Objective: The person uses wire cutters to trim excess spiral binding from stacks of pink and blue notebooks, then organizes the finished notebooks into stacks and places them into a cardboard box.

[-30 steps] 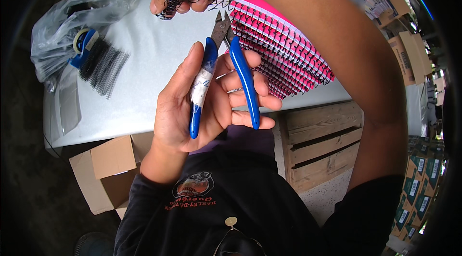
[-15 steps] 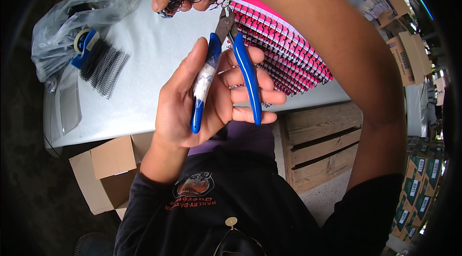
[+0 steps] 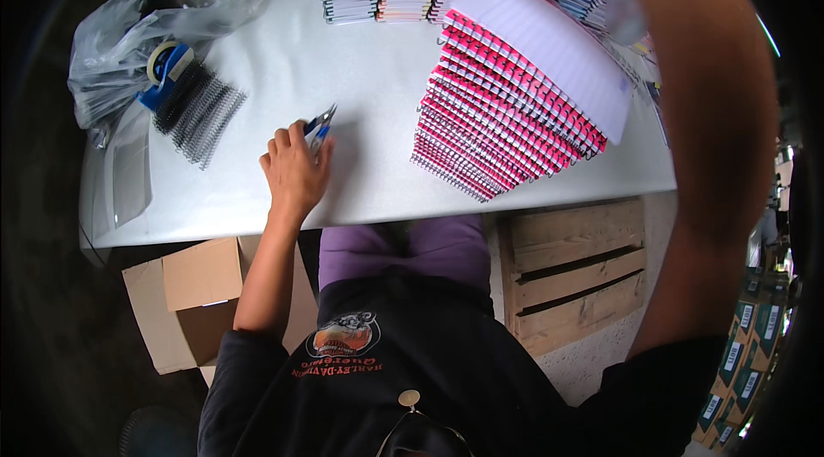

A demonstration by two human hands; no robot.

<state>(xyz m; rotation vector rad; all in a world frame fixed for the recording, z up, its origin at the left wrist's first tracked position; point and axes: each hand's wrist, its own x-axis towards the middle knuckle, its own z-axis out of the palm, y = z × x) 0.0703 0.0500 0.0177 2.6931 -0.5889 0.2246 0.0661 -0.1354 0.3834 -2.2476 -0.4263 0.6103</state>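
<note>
Lowering blue-handled cutting pliers (image 3: 318, 127) onto white desk (image 3: 378, 88), left hand (image 3: 295, 172) fingers still curled over handles; raised right hand out of view, grip untellable; cutting apparently paused.

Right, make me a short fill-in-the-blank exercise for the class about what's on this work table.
1. The left hand rests on blue-handled ____ on the white table.
2. The slanted stack of spiral notebooks has ____ covers.
3. The black binding coils lie beside a blue ____ dispenser.
4. Under the table's left end sits a ____ box.

Missing words: pliers; pink; tape; cardboard
</note>
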